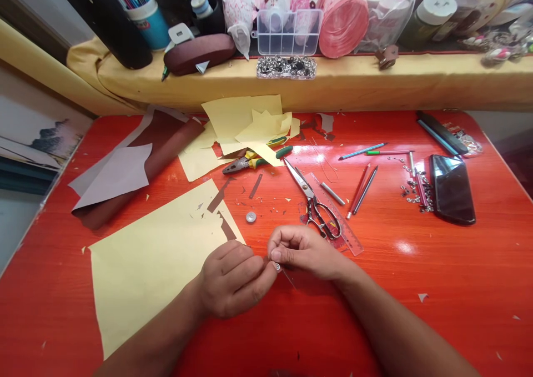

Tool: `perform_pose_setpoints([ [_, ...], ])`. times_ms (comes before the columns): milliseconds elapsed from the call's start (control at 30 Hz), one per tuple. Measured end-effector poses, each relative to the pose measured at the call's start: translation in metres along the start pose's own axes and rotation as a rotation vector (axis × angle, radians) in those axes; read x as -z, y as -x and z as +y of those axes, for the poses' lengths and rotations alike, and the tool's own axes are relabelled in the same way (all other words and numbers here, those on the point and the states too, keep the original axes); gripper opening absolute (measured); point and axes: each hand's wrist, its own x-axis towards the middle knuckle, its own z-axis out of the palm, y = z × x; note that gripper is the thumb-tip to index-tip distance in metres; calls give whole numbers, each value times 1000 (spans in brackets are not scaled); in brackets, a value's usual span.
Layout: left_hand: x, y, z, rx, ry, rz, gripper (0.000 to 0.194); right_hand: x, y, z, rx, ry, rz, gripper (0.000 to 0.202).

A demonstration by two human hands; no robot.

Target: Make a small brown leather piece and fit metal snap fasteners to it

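My left hand (233, 280) and my right hand (302, 250) meet over the red table (416, 288) near its front middle. Between their fingertips they pinch a small silver snap fastener (277, 266) together with a thin dark strip that is mostly hidden by the fingers. A large sheet of yellow paper (154, 260) lies under and to the left of my left hand. Just beyond my right hand lie scissors (314, 202) on a clear pink ruler (337, 216). A round silver snap part (250, 217) rests on the table beyond my hands.
Pliers (250, 161) lie among yellow paper scraps (245, 124). Brown and white sheets (129, 169) sit at left. Pencils (362, 188), small metal rings (412, 191) and a black phone (452, 188) lie at right. A yellow-covered shelf (375, 80) with a clear box (288, 31) runs behind.
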Motion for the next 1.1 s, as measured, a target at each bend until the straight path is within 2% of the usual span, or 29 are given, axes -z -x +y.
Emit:
perform_pose_setpoints([
  [333,-7,17,-2,48,-18,-6,16,-6,-2,-1,24,-5,49,42],
  [567,-6,9,1,96,7,16,15,-8,-3,3,40,55,116,45],
  [633,-6,6,3,204,53,30,15,-8,-3,5,69,60,152,45],
  [767,-9,3,4,596,241,43,12,-8,-4,9,155,36,286,43],
  [900,-13,7,1,937,409,-53,6,-9,-4,11,235,72,371,45],
  [1000,-16,10,1,1047,510,-110,6,-10,-2,9,318,204,430,48],
  [1100,-17,11,2,1071,511,-131,6,-11,1,9,421,457,458,41],
])
